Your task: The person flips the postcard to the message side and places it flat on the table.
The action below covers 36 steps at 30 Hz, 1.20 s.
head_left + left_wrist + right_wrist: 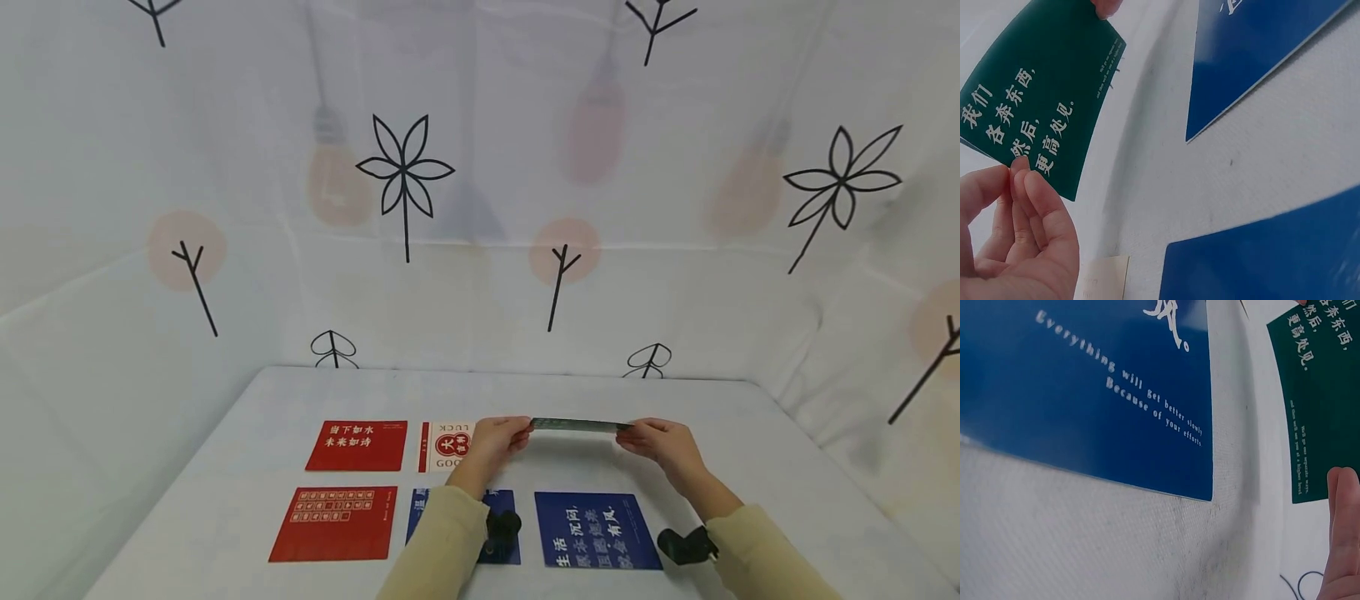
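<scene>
A green card (581,425) with white Chinese lettering is held up between both hands over the far part of the table, seen nearly edge-on in the head view. My left hand (498,440) pinches its left end between thumb and fingers. At the other end my right hand (662,446) pinches it the same way. The left wrist view shows the green card's (1035,94) printed face, slightly bowed. Below the hands lies a blue card (596,531) with white writing. Another blue card (501,504) is partly hidden behind the left forearm.
Two red cards, one farther back (357,446) and one nearer (333,523), lie on the left of the white table (225,467). Beside the far one is a cream-and-red card (442,446), partly covered by the left hand. A patterned white curtain (480,292) rises behind the table.
</scene>
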{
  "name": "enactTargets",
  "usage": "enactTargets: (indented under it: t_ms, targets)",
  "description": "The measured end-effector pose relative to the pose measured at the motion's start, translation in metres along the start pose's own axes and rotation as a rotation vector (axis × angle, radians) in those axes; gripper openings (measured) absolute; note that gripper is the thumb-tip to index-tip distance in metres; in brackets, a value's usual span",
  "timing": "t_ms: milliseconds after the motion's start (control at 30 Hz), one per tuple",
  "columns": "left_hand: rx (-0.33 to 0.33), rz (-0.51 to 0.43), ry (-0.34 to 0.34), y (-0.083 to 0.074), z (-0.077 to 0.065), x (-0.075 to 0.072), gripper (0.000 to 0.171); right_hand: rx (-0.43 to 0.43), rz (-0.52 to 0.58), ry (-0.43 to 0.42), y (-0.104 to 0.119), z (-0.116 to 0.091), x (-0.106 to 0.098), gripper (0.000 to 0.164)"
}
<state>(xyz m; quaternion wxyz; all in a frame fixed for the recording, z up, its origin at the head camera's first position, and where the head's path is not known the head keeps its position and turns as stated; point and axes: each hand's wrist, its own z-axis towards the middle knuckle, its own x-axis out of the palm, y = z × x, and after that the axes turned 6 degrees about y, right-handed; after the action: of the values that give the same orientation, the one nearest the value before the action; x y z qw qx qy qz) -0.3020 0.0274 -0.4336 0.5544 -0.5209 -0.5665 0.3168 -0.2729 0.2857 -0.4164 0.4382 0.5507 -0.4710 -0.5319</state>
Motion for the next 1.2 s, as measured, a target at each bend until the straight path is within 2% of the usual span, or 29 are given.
enactTargets:
  t_ms: [267,433,733,967,1200]
  targets:
    - [-0.025,-0.010,-0.017,-0.0025,-0.0033,0.0002,0.023,-0.004,-0.037,0.012,-0.0033,-0.0020,0.0003,0.037]
    - [-0.042,-0.014,-0.021,-0.0005,-0.0013,0.0002,0.023,0.027,-0.037,0.009,-0.0040,-0.0034,-0.0004,0.038]
    - [-0.029,-0.012,-0.009,0.0008,-0.0033,-0.0007,0.022,0.033,-0.025,0.023,-0.0035,-0.0037,-0.0009,0.042]
    - [-0.044,0.006,-0.033,0.0022,-0.0040,-0.0003,0.022,0.052,-0.022,0.007,-0.0053,-0.0044,-0.0007,0.042]
    - [0.004,0.034,-0.016,0.0031,-0.0075,0.0003,0.020,0.030,-0.012,-0.001,-0.0067,-0.0044,-0.0011,0.047]
